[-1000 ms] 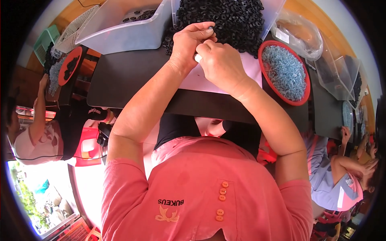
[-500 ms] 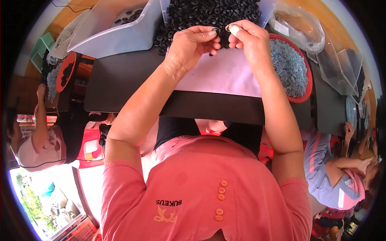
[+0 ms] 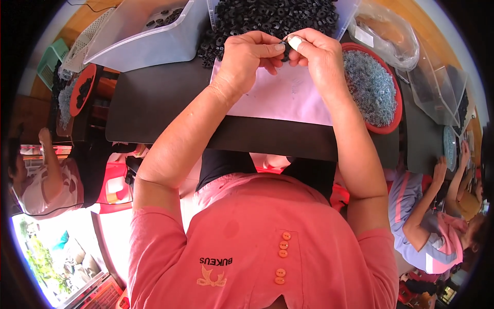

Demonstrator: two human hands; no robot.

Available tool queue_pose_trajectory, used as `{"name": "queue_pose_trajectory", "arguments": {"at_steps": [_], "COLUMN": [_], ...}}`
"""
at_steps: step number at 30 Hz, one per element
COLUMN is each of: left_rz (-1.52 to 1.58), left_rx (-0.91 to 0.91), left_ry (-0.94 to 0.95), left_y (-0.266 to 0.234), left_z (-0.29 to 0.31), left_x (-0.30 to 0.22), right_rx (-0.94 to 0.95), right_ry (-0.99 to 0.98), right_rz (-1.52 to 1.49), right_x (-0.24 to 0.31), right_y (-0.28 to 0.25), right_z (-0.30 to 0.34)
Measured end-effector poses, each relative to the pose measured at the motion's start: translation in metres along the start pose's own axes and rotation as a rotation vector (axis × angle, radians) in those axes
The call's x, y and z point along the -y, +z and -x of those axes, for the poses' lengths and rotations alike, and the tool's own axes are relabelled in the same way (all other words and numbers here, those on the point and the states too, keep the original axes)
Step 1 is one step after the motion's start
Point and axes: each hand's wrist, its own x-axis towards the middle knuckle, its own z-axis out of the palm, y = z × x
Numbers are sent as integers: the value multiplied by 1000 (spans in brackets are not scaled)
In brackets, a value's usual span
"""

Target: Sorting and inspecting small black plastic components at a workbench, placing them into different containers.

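Note:
My left hand (image 3: 242, 56) pinches a small black plastic part (image 3: 286, 50) between thumb and fingertips, above the near edge of a heap of similar black parts (image 3: 272, 20). Against it come the closed fingertips of my right hand (image 3: 323, 55), which has a white wrap (image 3: 295, 42) on a digit. Whatever my right fingers pinch is too small and covered to make out. Under both hands lies a pale pink sheet (image 3: 283, 103) on the dark table. To the right, a red bowl (image 3: 399, 105) holds many tiny clear-bluish pieces (image 3: 368, 85).
A translucent bin (image 3: 139, 51) with a few black parts stands at the left. Beyond the red bowl lie a clear plastic bag (image 3: 388, 38) and a clear box (image 3: 437, 98). Other people sit at tables on both sides. The dark table's (image 3: 154, 108) near edge runs before me.
My two hands have come together: the right fingertips now meet the black part in my left hand, where a gap stood between them. At the right, co-workers' arms have shifted.

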Motion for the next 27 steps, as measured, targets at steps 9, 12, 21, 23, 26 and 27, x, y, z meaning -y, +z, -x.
{"name": "queue_pose_trajectory", "arguments": {"at_steps": [9, 12, 21, 23, 26, 27], "left_rz": [-115, -154, -240, -286, -322, -321], "left_rx": [-28, -40, -88, -95, -108, -109], "left_ry": [84, 96, 127, 126, 145, 142], "left_y": [2, 3, 8, 10, 12, 11], "left_z": [4, 5, 7, 9, 10, 10], "left_x": [-2, -2, 0, -1, 0, 1], "right_rx": [-7, -15, -56, -64, -83, -95], "right_ry": [-39, -69, -283, -287, -304, -318], "right_rz": [32, 51, 339, 390, 484, 526], "right_x": [0, -8, -16, -17, -16, -15], "right_y": [6, 6, 2, 2, 2, 3], "right_z": [2, 1, 3, 3, 4, 4]}}
